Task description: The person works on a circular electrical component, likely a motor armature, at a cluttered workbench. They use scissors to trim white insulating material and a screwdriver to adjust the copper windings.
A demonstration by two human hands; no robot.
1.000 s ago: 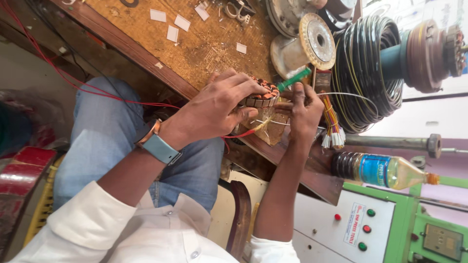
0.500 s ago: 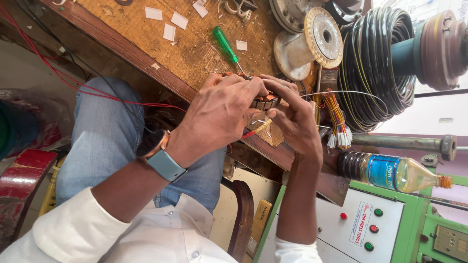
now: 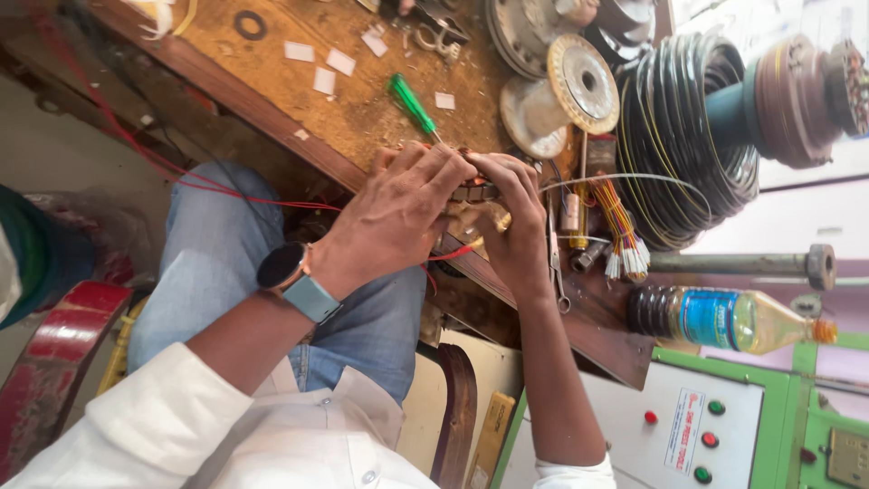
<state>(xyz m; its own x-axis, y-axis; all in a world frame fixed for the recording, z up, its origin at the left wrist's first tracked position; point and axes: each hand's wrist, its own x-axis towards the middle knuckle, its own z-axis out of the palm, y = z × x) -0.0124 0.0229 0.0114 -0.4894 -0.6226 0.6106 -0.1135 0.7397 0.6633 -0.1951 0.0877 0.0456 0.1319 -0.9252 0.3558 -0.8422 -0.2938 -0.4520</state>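
Seemingly rigid and fairly heavy, the small round copper-wound metal motor part (image 3: 475, 192) sits at the wooden workbench (image 3: 272, 81) edge, left hand (image 3: 398, 213) and right hand (image 3: 516, 222) fingers curled tight around its rim, the safest hold away from delicate windings.

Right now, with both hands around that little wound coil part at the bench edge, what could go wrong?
1. The coil part sits at the bench edge between the left hand and right hand; a slip could drop it onto the lap.
2. The green screwdriver lies just beyond the knuckles and could get knocked.
3. The red wire hangs loose and might snag.
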